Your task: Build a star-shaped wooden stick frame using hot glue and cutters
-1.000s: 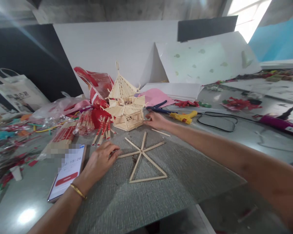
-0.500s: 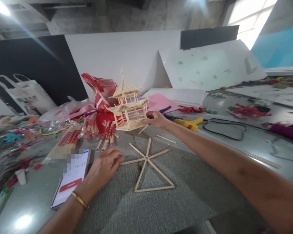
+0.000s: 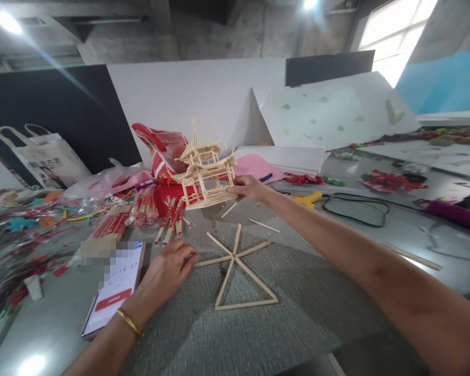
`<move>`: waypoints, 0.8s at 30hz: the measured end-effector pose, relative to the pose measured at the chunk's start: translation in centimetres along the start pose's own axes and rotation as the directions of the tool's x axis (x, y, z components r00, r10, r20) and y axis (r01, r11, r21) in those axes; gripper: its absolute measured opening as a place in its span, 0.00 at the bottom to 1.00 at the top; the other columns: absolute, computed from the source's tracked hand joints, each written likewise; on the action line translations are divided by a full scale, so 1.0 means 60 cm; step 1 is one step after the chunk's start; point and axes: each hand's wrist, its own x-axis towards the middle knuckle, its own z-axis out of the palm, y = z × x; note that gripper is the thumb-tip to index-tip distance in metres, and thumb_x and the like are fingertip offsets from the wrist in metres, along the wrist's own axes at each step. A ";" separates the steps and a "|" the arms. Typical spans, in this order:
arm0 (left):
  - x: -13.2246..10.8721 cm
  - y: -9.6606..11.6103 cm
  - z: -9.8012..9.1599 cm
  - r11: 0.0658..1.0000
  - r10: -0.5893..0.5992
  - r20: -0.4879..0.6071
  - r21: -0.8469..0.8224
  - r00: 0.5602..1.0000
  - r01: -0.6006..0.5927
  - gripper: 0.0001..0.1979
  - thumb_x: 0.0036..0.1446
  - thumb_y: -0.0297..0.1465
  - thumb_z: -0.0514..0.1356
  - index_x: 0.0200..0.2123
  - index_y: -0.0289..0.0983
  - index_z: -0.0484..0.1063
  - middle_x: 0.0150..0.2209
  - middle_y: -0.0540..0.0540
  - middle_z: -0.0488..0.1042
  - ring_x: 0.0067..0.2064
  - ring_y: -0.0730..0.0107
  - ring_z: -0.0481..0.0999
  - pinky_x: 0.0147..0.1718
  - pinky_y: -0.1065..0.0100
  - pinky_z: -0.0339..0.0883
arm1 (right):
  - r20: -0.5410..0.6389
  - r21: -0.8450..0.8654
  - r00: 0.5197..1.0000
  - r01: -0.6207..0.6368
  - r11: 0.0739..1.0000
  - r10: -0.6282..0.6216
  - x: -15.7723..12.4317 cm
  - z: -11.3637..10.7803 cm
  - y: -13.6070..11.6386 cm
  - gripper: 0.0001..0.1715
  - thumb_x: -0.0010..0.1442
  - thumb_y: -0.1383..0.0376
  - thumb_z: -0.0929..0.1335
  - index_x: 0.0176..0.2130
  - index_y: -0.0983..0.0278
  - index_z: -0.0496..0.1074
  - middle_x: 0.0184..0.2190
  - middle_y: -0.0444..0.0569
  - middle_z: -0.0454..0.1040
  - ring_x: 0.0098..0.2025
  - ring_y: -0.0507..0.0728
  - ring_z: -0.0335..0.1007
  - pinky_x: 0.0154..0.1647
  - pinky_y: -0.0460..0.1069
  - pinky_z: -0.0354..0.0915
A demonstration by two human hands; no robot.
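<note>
My right hand (image 3: 248, 188) is closed on the lower right edge of a small pagoda model (image 3: 207, 180) built of pale wooden sticks, with two roof tiers and a pointed top. The model is a little tilted, and whether its base touches the table I cannot tell. Closer to me, several wooden sticks lie as spokes from one centre, with a crosspiece (image 3: 246, 304) joining two of them into a triangle. My left hand (image 3: 172, 266), a gold bracelet on its wrist, rests with curled fingers, thumb and index finger at the outer end of the left spoke (image 3: 213, 261).
Left of my left hand lies a phone (image 3: 115, 290) showing a timer. Behind it are bundled sticks (image 3: 144, 206) in red-marked wrappers and a red bag (image 3: 168, 149). Loose sticks (image 3: 264, 225) lie beyond the spokes. A yellow glue gun (image 3: 311, 199) and black cable (image 3: 354, 196) are at right.
My right hand has tilted and slightly turned the pagoda model, so its open side frame shows differently. My left hand and the spoke sticks have stayed put. The camera view has shifted slightly.
</note>
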 end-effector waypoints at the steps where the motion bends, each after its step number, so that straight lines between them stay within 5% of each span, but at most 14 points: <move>1: 0.000 0.001 -0.001 1.000 -0.003 0.006 -0.001 1.000 0.003 0.10 0.62 0.34 0.52 0.36 0.38 0.73 0.36 0.47 0.73 0.39 0.65 0.73 0.41 0.64 0.66 | 0.001 0.003 1.000 -0.003 1.000 0.003 0.000 0.000 0.000 0.23 0.40 0.56 0.77 0.25 0.69 0.66 0.21 0.41 0.63 0.24 0.46 0.61 0.21 0.42 0.68; 24: 0.004 0.000 -0.004 0.999 -0.040 0.056 -0.010 0.998 0.041 0.12 0.62 0.34 0.51 0.35 0.37 0.73 0.35 0.46 0.73 0.39 0.65 0.73 0.42 0.63 0.64 | 0.145 -0.087 0.989 0.020 0.996 -0.007 -0.015 -0.005 0.014 0.26 0.41 0.51 0.74 0.31 0.69 0.69 0.28 0.45 0.69 0.30 0.49 0.65 0.31 0.44 0.67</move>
